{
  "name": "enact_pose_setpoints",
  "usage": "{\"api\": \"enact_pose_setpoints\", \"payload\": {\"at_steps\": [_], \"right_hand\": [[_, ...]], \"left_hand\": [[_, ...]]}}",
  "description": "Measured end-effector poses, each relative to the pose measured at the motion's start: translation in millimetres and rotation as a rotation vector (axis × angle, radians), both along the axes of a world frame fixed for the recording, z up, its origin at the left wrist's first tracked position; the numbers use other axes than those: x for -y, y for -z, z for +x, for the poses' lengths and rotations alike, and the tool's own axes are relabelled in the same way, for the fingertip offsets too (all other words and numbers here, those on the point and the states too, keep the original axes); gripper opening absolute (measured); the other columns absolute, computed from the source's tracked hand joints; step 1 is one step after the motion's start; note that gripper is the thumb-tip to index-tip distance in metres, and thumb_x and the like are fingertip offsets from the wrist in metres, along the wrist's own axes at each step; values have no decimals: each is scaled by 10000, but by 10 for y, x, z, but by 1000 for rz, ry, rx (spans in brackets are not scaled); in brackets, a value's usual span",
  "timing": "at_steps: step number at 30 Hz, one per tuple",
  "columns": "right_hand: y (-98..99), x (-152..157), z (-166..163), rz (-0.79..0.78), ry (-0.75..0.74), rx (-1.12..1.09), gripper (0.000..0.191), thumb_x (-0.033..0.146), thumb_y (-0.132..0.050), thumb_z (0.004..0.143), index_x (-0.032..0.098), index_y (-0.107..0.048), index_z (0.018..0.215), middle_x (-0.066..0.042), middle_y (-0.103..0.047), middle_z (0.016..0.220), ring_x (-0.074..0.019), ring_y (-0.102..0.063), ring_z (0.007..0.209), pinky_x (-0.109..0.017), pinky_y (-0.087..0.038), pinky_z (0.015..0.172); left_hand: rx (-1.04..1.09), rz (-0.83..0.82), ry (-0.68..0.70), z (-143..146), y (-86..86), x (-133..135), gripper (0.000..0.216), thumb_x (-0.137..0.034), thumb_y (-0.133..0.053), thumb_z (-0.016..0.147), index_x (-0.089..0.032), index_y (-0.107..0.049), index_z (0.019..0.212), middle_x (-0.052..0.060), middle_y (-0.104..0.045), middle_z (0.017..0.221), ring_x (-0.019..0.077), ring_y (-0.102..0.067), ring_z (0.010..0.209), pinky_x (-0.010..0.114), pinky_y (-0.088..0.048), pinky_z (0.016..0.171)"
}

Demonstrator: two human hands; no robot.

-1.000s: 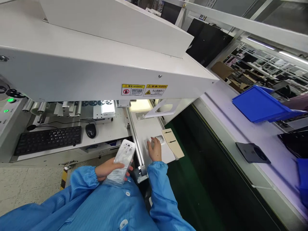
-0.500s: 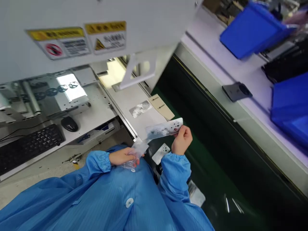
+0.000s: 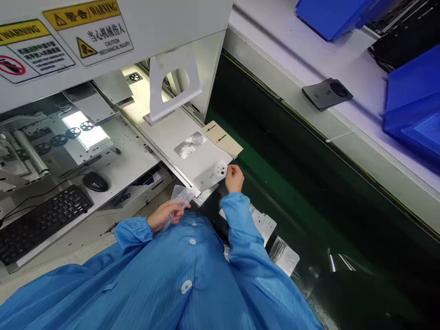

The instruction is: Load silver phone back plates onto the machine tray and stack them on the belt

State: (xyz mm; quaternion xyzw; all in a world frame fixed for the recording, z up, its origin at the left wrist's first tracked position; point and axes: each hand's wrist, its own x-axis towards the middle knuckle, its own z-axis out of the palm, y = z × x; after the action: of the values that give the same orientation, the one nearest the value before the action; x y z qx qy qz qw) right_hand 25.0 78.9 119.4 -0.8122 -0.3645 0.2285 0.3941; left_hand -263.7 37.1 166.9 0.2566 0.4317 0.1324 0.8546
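My left hand is closed around crumpled clear plastic film in front of the blue coat. In my right hand, finger and thumb pinch the edge of a thin, see-through phone back film with a cluster of camera holes at one end. That film is over the near end of a white machine bed; whether it touches the surface I cannot tell. Farther up the bed lies a shiny silvery rectangle. Beside it sits a beige plate with two dark arrow marks.
A white machine cover with warning labels overhangs the bed. A keyboard and mouse are at left. Loose phone back sheets lie below my right arm. Across the dark green strip are dark phone backs and blue bins.
My right hand has brought the phone back film down and nearer the end of the machine bed. My left hand keeps hold of the plastic film. The head view has shifted.
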Motion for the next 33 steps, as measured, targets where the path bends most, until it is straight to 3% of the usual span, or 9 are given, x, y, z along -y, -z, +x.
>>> {"api": "enact_pose_setpoints", "payload": {"at_steps": [5, 11, 14, 17, 21, 25, 28, 31, 33], "right_hand": [[-127, -479, -181, -134, -91, 432, 373, 351, -483, 922, 151, -649, 1190, -157, -648, 1155, -305, -553, 1058, -423, -398, 923], [60, -486, -676, -119, -378, 597, 456, 469, -544, 917, 186, -611, 1269, -159, -521, 1375, -339, -400, 1271, -515, -234, 1096], [127, -450, -771, -181, -409, 628, 462, 477, -562, 909, 199, -612, 1275, -157, -492, 1412, -363, -355, 1305, -575, -146, 1125], [125, -337, -724, -199, -379, 634, 466, 477, -556, 912, 194, -613, 1277, -156, -497, 1403, -366, -363, 1294, -576, -157, 1127], [110, -188, -661, -200, -345, 624, 472, 478, -565, 905, 192, -616, 1277, -156, -495, 1400, -374, -362, 1296, -569, -175, 1131], [124, -199, -686, -207, -348, 606, 474, 455, -587, 898, 175, -617, 1279, -175, -491, 1397, -383, -361, 1303, -585, -178, 1133], [54, -208, -684, -146, -353, 540, 487, 449, -592, 898, 163, -609, 1292, -188, -469, 1418, -381, -356, 1324, -582, -214, 1132], [-163, -45, -660, 23, -422, 271, 458, 446, -521, 940, 169, -593, 1298, -165, -538, 1349, -301, -479, 1246, -464, -395, 1055], [-334, 200, -657, 84, -561, -3, 442, 435, -469, 969, 197, -562, 1330, -120, -619, 1239, -224, -598, 1075, -355, -499, 905]], "left_hand": [[-21, 28, -115, -202, 58, 64, 384, -331, -659, 702, -109, -622, 1013, -58, -410, 597, 67, -325, 507, 231, -266, 500], [-86, 51, -244, -339, 160, 66, 435, -313, -633, 663, -102, -612, 1043, -68, -416, 584, 64, -318, 489, 227, -245, 490], [-62, 57, -233, -316, 164, 23, 411, -312, -636, 669, -105, -612, 1024, -63, -424, 583, 73, -333, 499, 233, -246, 492], [-52, 55, -223, -289, 146, -33, 398, -309, -644, 667, -106, -609, 1008, -62, -428, 580, 73, -335, 501, 232, -248, 492], [-72, 62, -212, -252, 135, -81, 367, -314, -638, 669, -121, -602, 980, -60, -455, 580, 67, -346, 481, 219, -257, 487], [-101, 109, -179, -193, 128, -95, 215, -299, -632, 680, -154, -574, 827, -1, -573, 652, 92, -448, 516, 229, -330, 500], [-84, 111, -119, -141, 103, -104, 308, -275, -632, 701, -166, -610, 989, 28, -639, 713, 123, -518, 558, 247, -393, 540], [-30, 120, -20, -41, 70, -83, 516, -250, -635, 715, -184, -567, 1222, 41, -690, 754, 145, -560, 590, 265, -434, 583], [4, 103, 97, 86, 69, -35, 499, -228, -635, 722, -179, -577, 1215, 56, -715, 768, 155, -578, 604, 271, -445, 591]]}}
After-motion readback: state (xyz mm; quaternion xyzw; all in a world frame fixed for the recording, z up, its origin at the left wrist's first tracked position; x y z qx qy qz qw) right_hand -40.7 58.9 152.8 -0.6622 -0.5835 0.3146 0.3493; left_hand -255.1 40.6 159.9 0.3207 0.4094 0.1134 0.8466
